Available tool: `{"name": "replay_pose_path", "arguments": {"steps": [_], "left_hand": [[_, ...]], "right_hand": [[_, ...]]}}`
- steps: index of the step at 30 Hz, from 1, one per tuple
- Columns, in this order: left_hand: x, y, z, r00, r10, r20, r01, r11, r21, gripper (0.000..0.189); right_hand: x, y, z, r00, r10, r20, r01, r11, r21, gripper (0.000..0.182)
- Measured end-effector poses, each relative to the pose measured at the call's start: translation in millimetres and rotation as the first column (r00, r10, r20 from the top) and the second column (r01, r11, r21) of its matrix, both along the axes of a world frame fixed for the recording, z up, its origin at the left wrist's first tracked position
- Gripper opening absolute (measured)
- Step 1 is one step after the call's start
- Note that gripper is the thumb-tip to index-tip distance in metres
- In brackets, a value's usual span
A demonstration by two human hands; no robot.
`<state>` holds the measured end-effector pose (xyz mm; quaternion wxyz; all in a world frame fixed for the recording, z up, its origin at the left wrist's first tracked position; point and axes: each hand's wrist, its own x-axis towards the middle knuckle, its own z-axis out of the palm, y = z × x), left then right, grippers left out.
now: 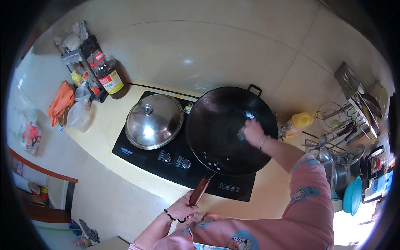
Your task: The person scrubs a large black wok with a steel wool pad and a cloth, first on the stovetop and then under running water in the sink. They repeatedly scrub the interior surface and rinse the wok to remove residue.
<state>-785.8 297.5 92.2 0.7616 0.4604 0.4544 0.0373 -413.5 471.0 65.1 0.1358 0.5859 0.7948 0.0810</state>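
A large black wok point(218, 137) sits on the right side of a black glass gas hob point(143, 162). Its wooden handle point(199, 191) points toward me, and my left hand point(184, 205) grips it. Inside the wok, my right hand point(253, 133) presses a small greyish scrubbing pad point(241, 135) against the right part of the inner surface; the fingers hide most of the pad. Wet shine shows just above that hand. A few whitish foam spots point(215, 165) lie on the wok's near side.
A domed steel lid point(154, 122) covers the left burner. A large oil bottle point(109, 79) and a spice rack point(89, 68) stand at the back left. Right of the wok are a yellow-capped bottle point(297, 124), hanging utensils point(347, 131), steel pots point(339, 175) and a turquoise basin point(352, 196).
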Motion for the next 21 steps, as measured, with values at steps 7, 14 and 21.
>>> {"name": "replay_pose_path", "arguments": {"steps": [7,14,21], "left_hand": [[8.0,4.1,7.0,0.999,-0.032,-0.035,0.032,0.999,0.006,0.062],[1.7,-0.4,2.2,1.000,-0.007,-0.010,0.007,1.000,0.003,0.062],[5.3,3.9,-0.8,0.998,-0.050,-0.027,0.050,0.999,0.004,0.063]], "right_hand": [[-79.9,23.0,-31.5,0.959,-0.032,-0.281,0.073,0.988,0.134,0.017],[-14.8,15.8,-12.7,0.988,-0.121,-0.098,0.127,0.990,0.059,0.019],[-103.0,77.0,-43.8,0.846,-0.028,-0.533,0.250,0.903,0.350,0.013]]}}
